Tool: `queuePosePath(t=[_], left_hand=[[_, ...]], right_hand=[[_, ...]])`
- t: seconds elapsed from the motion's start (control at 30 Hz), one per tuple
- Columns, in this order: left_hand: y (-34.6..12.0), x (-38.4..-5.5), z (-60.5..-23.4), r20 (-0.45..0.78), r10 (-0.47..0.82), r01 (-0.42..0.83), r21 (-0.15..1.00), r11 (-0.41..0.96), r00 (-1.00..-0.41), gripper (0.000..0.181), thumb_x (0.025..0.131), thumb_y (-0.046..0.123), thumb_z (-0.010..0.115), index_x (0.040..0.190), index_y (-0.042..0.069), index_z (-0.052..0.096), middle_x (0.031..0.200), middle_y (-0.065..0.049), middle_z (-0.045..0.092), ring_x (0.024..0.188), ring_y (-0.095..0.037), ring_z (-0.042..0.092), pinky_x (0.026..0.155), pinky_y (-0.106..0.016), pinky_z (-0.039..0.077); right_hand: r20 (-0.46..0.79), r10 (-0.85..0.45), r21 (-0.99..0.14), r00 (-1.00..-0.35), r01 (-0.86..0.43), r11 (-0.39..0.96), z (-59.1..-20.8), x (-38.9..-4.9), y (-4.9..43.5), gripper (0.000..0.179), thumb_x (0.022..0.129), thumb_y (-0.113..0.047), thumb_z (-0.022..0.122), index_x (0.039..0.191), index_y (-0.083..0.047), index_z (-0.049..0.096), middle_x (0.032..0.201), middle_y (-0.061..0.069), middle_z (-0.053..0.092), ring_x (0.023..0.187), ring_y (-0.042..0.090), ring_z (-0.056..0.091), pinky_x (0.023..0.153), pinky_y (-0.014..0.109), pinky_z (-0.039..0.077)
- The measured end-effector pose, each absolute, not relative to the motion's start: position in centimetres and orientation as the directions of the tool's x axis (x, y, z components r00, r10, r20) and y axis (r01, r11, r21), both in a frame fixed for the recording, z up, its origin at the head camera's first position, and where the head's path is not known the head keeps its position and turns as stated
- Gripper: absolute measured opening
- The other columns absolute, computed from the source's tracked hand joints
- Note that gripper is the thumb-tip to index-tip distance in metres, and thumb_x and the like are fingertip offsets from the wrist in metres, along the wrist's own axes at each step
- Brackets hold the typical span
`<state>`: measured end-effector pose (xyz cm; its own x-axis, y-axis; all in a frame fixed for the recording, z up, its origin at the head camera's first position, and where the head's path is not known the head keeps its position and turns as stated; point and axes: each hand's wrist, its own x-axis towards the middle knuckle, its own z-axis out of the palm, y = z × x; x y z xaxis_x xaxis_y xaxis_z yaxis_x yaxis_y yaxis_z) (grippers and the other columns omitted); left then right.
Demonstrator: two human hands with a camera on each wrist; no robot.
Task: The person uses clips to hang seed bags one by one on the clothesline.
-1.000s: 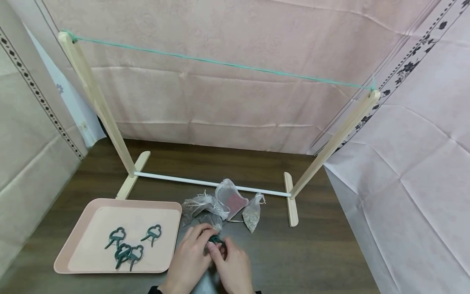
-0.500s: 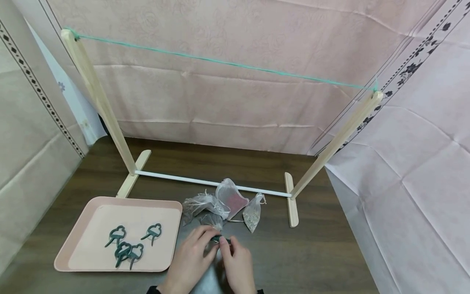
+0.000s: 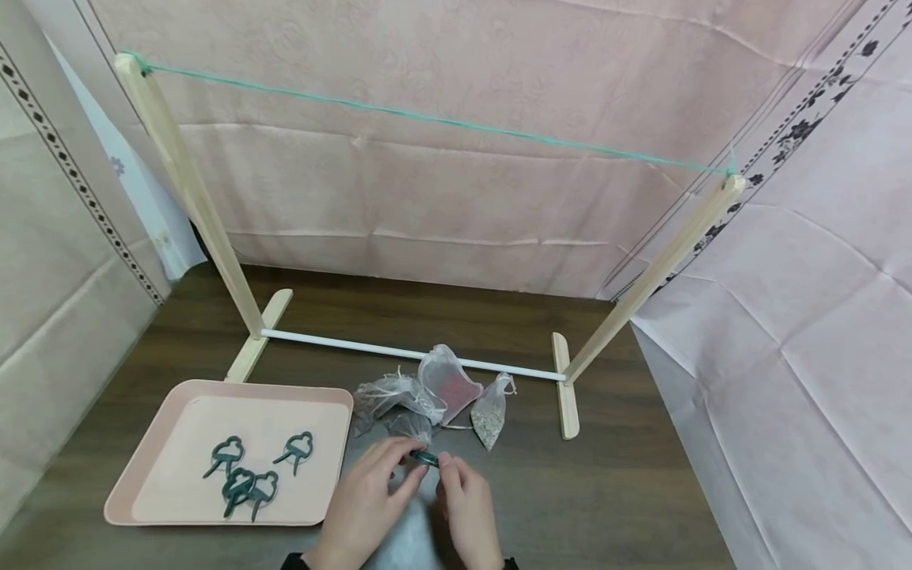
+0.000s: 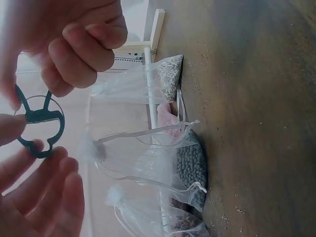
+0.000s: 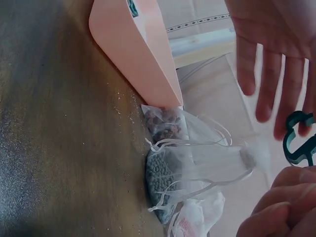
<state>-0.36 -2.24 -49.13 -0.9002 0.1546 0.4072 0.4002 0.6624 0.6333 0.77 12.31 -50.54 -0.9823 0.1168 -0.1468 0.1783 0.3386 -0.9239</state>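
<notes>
A person's two bare hands met low in the middle of the head view, just above a dark wooden desk point(image 3: 606, 491), with one dark green clip point(image 3: 425, 457) between them. The left hand point(image 3: 370, 499) had its grip clamped on the clip's rounded, lobed end, thumb on one face and fingers on the other. The right hand point(image 3: 466, 507) had its grip together too, thumb and curled fingers pinching the clip's two legs. The left wrist view showed a thin wire ring point(image 4: 61, 104) around the clip's middle. To the left sat a pale pink tray point(image 3: 150, 459) holding four more green clips point(image 3: 263, 493), two of them overlapping and one apart toward the tray's far right. Just beyond the hands lay a cluster of sheer drawstring pouches: one with whitish grains point(image 3: 488, 419) at the right, one with pink contents point(image 3: 456, 388) beside it, one with dark grey pellets point(image 4: 190, 168), and one with brown pieces point(image 5: 164, 123) close to the tray. Behind them stood a frame: two wooden posts point(image 3: 192, 194) joined low down by a white rod point(image 3: 370, 346) and at the top by a teal cord point(image 3: 442, 120). Pale patterned cloth point(image 3: 427, 190) hung behind the frame.
</notes>
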Motion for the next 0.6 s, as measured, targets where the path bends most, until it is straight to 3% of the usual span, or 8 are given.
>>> queuePosePath(t=[0.23, 0.6], left_hand=[[-2.5, -0.3, -49.5, 0.425, 0.148, 0.412, 0.639, 0.65, -0.893, 0.03, 0.08, 0.041, 0.064, 0.107, 0.027, 0.061, 0.099, 0.021, 0.055, 0.081, 0.002, 0.054, 0.061, -0.018, 0.044], [-2.5, -0.3, -49.6, 0.521, 0.108, 0.46, 0.614, 0.642, -0.846, 0.025, 0.075, 0.037, 0.07, 0.096, 0.025, 0.063, 0.082, 0.019, 0.056, 0.072, 0.004, 0.053, 0.057, -0.014, 0.041]], right_hand=[[-0.186, 0.034, -0.957, -0.982, 0.189, 0.222, -50.1, 0.8, 12.7, 0.048, 0.094, -0.035, 0.042, 0.058, -0.004, 0.039, 0.045, -0.004, 0.034, 0.036, 0.008, 0.031, 0.036, 0.021, 0.027], [-0.223, -0.061, -0.974, -0.973, 0.221, 0.041, -47.3, 1.0, 12.3, 0.051, 0.096, -0.029, 0.039, 0.061, 0.008, 0.033, 0.048, -0.004, 0.029, 0.037, 0.004, 0.025, 0.037, 0.017, 0.022]])
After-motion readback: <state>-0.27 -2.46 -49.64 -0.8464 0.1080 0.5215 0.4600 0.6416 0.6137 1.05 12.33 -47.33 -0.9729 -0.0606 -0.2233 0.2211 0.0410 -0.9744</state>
